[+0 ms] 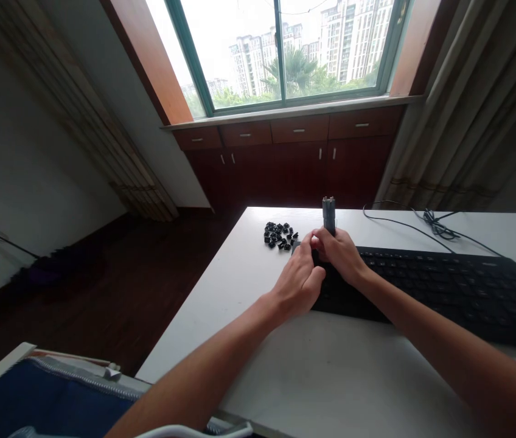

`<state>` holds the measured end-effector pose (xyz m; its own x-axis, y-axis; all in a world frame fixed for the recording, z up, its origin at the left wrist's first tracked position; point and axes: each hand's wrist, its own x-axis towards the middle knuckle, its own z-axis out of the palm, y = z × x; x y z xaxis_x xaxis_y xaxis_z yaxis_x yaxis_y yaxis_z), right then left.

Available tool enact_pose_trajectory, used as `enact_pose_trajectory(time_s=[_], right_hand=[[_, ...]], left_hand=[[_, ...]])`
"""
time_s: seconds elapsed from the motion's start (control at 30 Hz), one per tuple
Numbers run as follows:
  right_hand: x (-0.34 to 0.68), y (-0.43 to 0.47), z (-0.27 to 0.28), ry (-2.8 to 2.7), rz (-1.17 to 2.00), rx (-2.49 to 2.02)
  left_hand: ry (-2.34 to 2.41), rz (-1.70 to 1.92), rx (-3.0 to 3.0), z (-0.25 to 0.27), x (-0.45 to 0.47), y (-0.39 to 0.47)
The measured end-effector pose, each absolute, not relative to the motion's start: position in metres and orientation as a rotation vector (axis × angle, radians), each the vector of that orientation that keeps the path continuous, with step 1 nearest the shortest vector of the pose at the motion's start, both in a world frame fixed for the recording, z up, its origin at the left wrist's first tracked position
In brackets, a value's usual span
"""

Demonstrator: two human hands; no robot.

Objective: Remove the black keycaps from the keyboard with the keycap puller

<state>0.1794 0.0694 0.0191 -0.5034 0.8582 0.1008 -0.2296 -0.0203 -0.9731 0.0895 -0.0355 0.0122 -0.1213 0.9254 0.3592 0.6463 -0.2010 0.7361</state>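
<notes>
My right hand is closed around a dark grey pronged tool, its pronged end standing up above my fingers, over the left end of the black keyboard. My left hand is right up against it, fingertips meeting — whether those fingers grip anything themselves I cannot tell. Between them my two hands cover much of the keyboard's left end, and my right forearm crosses its front edge, hiding some keys there; the stretch to the right shows plainly. Just beyond my left fingers, close to the keyboard's far left corner, small black keycap-like pieces lie in a loose heap on the white table. Behind the keyboard a black cable runs along the tabletop, part of it bunched in a coil — well apart from my hands. Near my left elbow, beside the table, sits some navy fabric with a zip. Past the table's far edge stands a dark red cabinet, under a green-framed window.
</notes>
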Motion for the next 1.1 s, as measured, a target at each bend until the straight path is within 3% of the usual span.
enact_pose_trajectory(time_s=[0.3,0.93,1.1], right_hand=[[0.171,0.058,0.011,-1.699,1.242,-0.776],[0.178,0.052,0.014,-1.491,1.224,-0.711],[0.178,0.057,0.014,-1.257,1.398,-0.646]], left_hand=[[1.839,1.222,1.903,0.014,0.108,-0.037],[1.757,1.256,1.903,0.006,0.115,-0.027],[1.737,1.106,1.911,0.01,0.1,-0.03]])
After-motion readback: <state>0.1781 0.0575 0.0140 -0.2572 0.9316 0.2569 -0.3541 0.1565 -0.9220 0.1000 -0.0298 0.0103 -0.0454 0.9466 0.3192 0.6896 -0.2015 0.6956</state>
